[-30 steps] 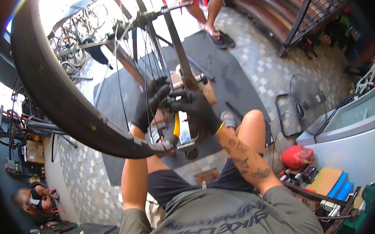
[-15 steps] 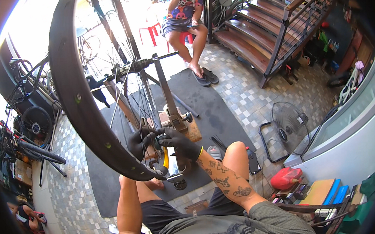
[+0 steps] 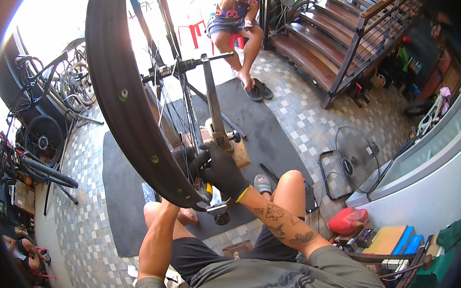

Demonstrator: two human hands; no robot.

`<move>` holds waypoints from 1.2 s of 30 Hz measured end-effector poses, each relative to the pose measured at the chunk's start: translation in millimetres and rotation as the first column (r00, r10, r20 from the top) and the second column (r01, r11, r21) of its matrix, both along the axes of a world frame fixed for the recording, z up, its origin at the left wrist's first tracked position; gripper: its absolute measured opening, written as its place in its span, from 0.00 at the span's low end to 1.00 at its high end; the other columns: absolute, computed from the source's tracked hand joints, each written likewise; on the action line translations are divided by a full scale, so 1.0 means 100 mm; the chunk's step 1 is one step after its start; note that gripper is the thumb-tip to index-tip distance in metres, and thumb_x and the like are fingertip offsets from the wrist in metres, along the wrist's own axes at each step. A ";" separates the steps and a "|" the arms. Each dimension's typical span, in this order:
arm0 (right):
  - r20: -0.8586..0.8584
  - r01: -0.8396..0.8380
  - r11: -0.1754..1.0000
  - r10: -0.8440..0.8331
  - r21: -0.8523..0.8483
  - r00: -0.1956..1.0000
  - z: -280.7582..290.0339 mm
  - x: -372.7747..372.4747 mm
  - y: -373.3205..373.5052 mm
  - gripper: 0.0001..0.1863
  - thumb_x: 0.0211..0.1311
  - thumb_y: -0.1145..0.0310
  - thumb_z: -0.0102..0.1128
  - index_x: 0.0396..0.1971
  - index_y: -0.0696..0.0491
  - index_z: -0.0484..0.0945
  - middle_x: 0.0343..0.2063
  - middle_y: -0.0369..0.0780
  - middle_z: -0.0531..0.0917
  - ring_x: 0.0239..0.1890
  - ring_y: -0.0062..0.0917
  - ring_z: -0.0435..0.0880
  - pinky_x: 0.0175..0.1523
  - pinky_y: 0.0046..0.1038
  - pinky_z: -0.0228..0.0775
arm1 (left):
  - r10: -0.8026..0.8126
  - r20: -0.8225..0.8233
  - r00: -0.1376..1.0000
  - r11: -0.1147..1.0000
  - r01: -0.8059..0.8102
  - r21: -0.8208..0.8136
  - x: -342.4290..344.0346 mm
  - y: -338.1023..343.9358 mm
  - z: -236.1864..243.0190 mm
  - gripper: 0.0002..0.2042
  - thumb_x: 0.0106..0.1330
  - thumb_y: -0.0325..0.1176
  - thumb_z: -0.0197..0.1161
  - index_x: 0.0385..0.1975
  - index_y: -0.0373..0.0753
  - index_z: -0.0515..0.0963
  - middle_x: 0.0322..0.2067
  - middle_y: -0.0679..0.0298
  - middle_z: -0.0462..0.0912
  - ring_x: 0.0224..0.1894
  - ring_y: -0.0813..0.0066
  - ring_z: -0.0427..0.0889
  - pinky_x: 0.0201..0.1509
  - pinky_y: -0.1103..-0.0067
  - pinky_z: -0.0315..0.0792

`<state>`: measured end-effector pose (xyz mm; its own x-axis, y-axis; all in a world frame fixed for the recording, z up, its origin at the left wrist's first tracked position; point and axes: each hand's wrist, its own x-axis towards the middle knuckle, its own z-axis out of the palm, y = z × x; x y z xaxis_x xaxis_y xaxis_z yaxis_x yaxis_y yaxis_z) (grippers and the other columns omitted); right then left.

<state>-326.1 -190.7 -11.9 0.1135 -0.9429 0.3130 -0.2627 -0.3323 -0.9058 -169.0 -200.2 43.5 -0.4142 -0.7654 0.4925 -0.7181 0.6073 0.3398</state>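
Note:
A bicycle wheel stands upright in a metal truing stand (image 3: 215, 110). Its wide black rim (image 3: 125, 105) has no tyre on it, and its hub (image 3: 176, 69) rests between the stand's arms. Both my hands wear black gloves and meet among the spokes, inside the rim's lower part. My left hand (image 3: 185, 160) reaches behind the rim with bent fingers, partly hidden. Beside it my right hand (image 3: 221, 172) is closed, its fingertips pinched together near the spokes. Whatever either hand grips is too small or covered. Below my right hand shows a yellow curved part (image 3: 209, 188).
The stand is on a dark mat (image 3: 272, 136) over a tiled floor. Ahead, a person (image 3: 236, 27) sits on a red stool beside a wooden staircase (image 3: 319, 43). To the right are a floor fan (image 3: 355, 157) and a red jug (image 3: 347, 219). Several bicycles (image 3: 43, 139) line the left.
The view has shifted, so the wheel and stand appear farther right and higher. My right hand has curled more and covers more of the yellow part. Both hands stay close together at the spokes.

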 end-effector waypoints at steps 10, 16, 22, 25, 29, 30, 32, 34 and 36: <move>0.105 -0.137 0.987 0.127 0.086 0.986 -0.10 -0.05 -0.09 0.17 0.64 0.74 0.66 0.51 0.62 0.80 0.41 0.43 0.89 0.43 0.25 0.89 0.50 0.29 0.80 | 0.241 -0.538 0.808 0.850 0.093 0.519 0.23 -0.38 -0.45 0.21 0.76 0.44 0.62 0.56 0.33 0.80 0.42 0.58 0.85 0.43 0.72 0.83 0.46 0.73 0.75; 0.440 -0.527 0.835 0.418 0.158 0.795 -0.18 -0.26 -0.26 0.17 0.66 0.76 0.64 0.54 0.64 0.79 0.43 0.39 0.88 0.45 0.19 0.85 0.54 0.25 0.77 | 0.033 -0.612 0.790 0.695 0.422 0.583 0.13 -0.48 -0.42 0.33 0.74 0.51 0.61 0.69 0.32 0.68 0.61 0.51 0.79 0.60 0.62 0.80 0.66 0.71 0.71; 0.479 -0.410 0.899 0.296 0.152 0.826 -0.18 -0.28 -0.24 0.15 0.66 0.76 0.62 0.51 0.64 0.81 0.41 0.41 0.89 0.45 0.21 0.86 0.54 0.25 0.77 | 0.053 -0.552 0.832 0.732 0.344 0.588 0.09 -0.52 -0.37 0.30 0.75 0.48 0.60 0.68 0.32 0.70 0.61 0.53 0.79 0.63 0.62 0.78 0.69 0.70 0.67; 0.540 -0.099 0.988 0.021 0.116 0.841 -0.13 -0.15 -0.24 0.17 0.67 0.77 0.61 0.54 0.64 0.81 0.44 0.41 0.89 0.46 0.20 0.87 0.55 0.25 0.78 | 0.051 -0.604 0.795 0.758 0.363 0.542 0.05 -0.62 -0.46 0.29 0.75 0.47 0.60 0.68 0.32 0.71 0.63 0.52 0.78 0.67 0.61 0.75 0.73 0.69 0.64; 0.604 0.094 0.993 -0.114 0.064 0.789 -0.02 -0.18 -0.15 0.14 0.67 0.76 0.64 0.50 0.63 0.83 0.41 0.42 0.90 0.43 0.20 0.88 0.51 0.25 0.80 | 0.015 -0.590 0.808 0.822 0.326 0.467 0.04 -0.78 -0.57 0.29 0.74 0.46 0.65 0.66 0.30 0.71 0.59 0.53 0.81 0.62 0.65 0.78 0.68 0.72 0.70; 0.571 0.028 0.997 -0.062 0.068 0.819 0.00 -0.20 -0.09 0.14 0.67 0.76 0.64 0.50 0.63 0.83 0.41 0.42 0.90 0.43 0.20 0.88 0.51 0.25 0.80 | 0.008 -0.591 0.807 0.822 0.331 0.463 0.04 -0.82 -0.58 0.29 0.74 0.45 0.65 0.65 0.30 0.72 0.59 0.53 0.81 0.62 0.66 0.78 0.68 0.72 0.70; 0.525 -0.105 0.993 0.059 0.058 0.849 0.03 -0.20 0.06 0.15 0.66 0.75 0.65 0.51 0.64 0.83 0.41 0.43 0.90 0.42 0.20 0.89 0.50 0.25 0.80 | -0.004 -0.574 0.819 0.827 0.326 0.459 0.06 -0.90 -0.61 0.28 0.74 0.45 0.65 0.65 0.30 0.72 0.59 0.54 0.82 0.61 0.66 0.79 0.67 0.72 0.71; 0.588 -0.217 0.966 0.095 0.140 0.803 0.05 -0.18 0.18 0.18 0.64 0.75 0.67 0.52 0.65 0.82 0.43 0.44 0.90 0.45 0.21 0.89 0.51 0.24 0.81 | -0.030 -0.559 0.829 0.841 0.323 0.434 0.07 -0.97 -0.64 0.27 0.73 0.44 0.65 0.64 0.31 0.73 0.59 0.54 0.82 0.60 0.67 0.79 0.66 0.72 0.72; 0.589 -0.265 0.951 0.124 0.159 0.798 0.04 -0.16 0.23 0.19 0.64 0.75 0.67 0.53 0.66 0.81 0.44 0.44 0.90 0.47 0.22 0.89 0.52 0.24 0.82 | -0.023 -0.559 0.829 0.844 0.316 0.433 0.07 -1.01 -0.66 0.28 0.73 0.45 0.66 0.64 0.31 0.73 0.59 0.54 0.81 0.60 0.66 0.80 0.66 0.72 0.72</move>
<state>-342.3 -167.7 -7.5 0.1715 -0.9713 0.1646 0.3680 -0.0918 -0.9253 -162.0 -300.9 -22.1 -0.3577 -0.9003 0.2482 -0.2466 0.3474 0.9047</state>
